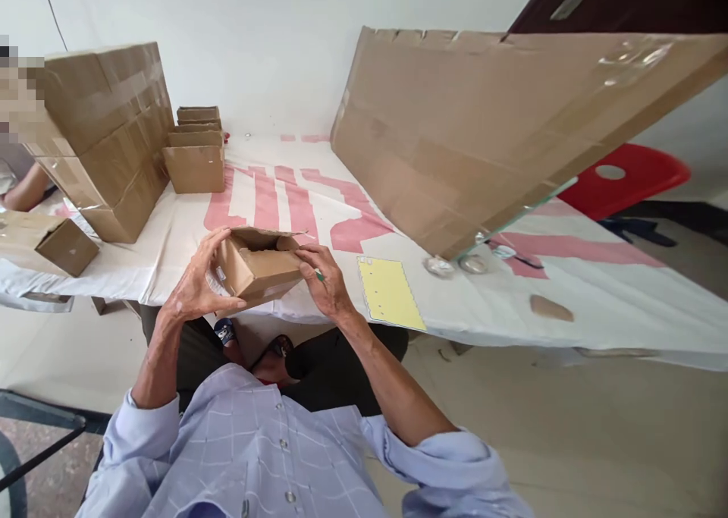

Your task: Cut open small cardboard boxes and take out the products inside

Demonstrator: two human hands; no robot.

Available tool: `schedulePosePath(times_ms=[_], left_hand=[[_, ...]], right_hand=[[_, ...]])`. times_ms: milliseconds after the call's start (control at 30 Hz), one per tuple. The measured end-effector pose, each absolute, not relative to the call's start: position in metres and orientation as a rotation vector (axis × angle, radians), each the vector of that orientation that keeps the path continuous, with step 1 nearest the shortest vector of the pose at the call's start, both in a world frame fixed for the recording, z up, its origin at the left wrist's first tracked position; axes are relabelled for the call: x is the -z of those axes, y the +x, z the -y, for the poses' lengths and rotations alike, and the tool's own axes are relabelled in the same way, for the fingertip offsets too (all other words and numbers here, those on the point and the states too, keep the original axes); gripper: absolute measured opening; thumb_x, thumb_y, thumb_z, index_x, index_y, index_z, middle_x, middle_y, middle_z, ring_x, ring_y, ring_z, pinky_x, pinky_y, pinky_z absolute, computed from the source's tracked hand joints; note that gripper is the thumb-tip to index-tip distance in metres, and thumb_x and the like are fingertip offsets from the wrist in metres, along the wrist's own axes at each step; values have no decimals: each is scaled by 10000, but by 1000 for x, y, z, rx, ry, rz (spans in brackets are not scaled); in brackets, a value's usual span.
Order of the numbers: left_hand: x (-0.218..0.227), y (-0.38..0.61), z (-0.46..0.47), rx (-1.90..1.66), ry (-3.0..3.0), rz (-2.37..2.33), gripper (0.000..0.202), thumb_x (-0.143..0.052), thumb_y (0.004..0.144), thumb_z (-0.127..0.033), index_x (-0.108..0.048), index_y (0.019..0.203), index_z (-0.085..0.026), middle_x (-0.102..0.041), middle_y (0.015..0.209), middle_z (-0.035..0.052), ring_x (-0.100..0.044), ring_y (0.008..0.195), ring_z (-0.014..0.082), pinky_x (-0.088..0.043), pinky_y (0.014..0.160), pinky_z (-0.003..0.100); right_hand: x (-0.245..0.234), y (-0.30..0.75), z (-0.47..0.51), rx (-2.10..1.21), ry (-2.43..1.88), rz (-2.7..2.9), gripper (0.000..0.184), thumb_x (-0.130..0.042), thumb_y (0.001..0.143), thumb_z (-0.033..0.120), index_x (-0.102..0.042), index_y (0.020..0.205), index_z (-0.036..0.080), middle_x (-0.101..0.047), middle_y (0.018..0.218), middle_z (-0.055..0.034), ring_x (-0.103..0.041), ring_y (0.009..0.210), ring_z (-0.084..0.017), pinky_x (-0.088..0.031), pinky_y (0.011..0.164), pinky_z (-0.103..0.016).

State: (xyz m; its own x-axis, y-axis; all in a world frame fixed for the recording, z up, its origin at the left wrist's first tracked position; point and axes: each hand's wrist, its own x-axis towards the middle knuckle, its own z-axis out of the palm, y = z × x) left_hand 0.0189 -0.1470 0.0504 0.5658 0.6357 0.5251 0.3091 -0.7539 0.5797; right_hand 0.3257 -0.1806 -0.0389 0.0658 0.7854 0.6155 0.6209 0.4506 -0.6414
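I hold a small brown cardboard box [258, 269] just above the near edge of the table [171, 252], tilted, with its top flaps open. My left hand [199, 284] wraps its left end, thumb along the front. My right hand [323, 279] grips the right end, fingers closed on the side, with something small and green showing at the fingertips. I cannot see what is inside the box.
A yellow sheet [390, 292] lies to the right. A large flattened carton [483, 131] leans over the table's right half, with tape rolls [439, 266] beneath. Small boxes [195, 167], a big taped carton [108, 135], another box [57, 243] and a person's arm [23, 188] sit left. A red stool [626, 177] stands beyond.
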Motion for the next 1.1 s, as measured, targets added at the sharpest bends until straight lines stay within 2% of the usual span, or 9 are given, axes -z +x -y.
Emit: schedulePosePath(times_ms=[100,200,333,467,600,700,800,1100], left_hand=[[-41,25,148,-1126,2281,-729,1253,-969,703,-733,-390,1720,-286,-466,1732,198,-448,1612,457,-391,1327,619],[-30,36,149,-1241,2155,-765,1361,-1001,576,-793,-417,1695,-282,-508,1691,206,-511,1550,477,-434,1285,611],[-22,51,156,-1281,2075,-955,1282,-1006,541,-805,-515,1596,-267,-588,1598,201,-589,1441,474,-459,1220,630],[-26,59,167,-1197,2129,-1062,1226,-1024,586,-716,-496,1600,-274,-585,1585,191,-582,1428,470,-471,1172,638],[-35,72,174,-1073,2237,-1031,1246,-1044,608,-570,-430,1653,-283,-511,1662,210,-480,1535,501,-447,1170,672],[-38,85,178,-1076,2251,-1031,1236,-1043,620,-466,-404,1662,-283,-534,1646,204,-500,1521,488,-444,1167,649],[-38,96,181,-1115,2245,-1056,1210,-1036,618,-412,-405,1640,-272,-584,1599,193,-559,1459,469,-447,1153,629],[-42,104,183,-1120,2278,-1037,1098,-1008,630,-349,-450,1571,-250,-618,1579,197,-586,1434,458,-471,1116,602]], right_hand=[[47,336,182,-230,-1230,1592,608,-444,1104,707,-789,1257,230,-718,1342,-169,-661,1341,-341,-526,1198,-558],[50,342,184,-261,-1227,1570,601,-477,1090,720,-790,1228,226,-733,1335,-165,-679,1321,-334,-541,1173,-549],[41,348,186,-230,-1235,1552,550,-508,1089,690,-786,1130,217,-774,1214,-146,-730,1185,-307,-602,1053,-507],[0,343,197,27,-1196,1523,360,-560,1113,515,-776,1075,230,-773,1081,-106,-738,1059,-282,-622,960,-475],[-59,317,212,340,-1084,1688,197,-603,1090,305,-791,1130,261,-760,1123,-108,-702,1100,-296,-591,994,-506],[-86,296,216,462,-1072,1926,225,-596,1069,196,-804,1107,272,-755,1107,-96,-667,1088,-292,-556,1003,-508],[-93,287,212,556,-1066,2139,251,-578,1066,138,-804,1038,244,-755,1077,-97,-627,1096,-286,-525,972,-461],[-98,293,206,727,-1150,2375,269,-588,1055,110,-798,923,212,-743,1128,-120,-553,1085,-289,-442,937,-441]])
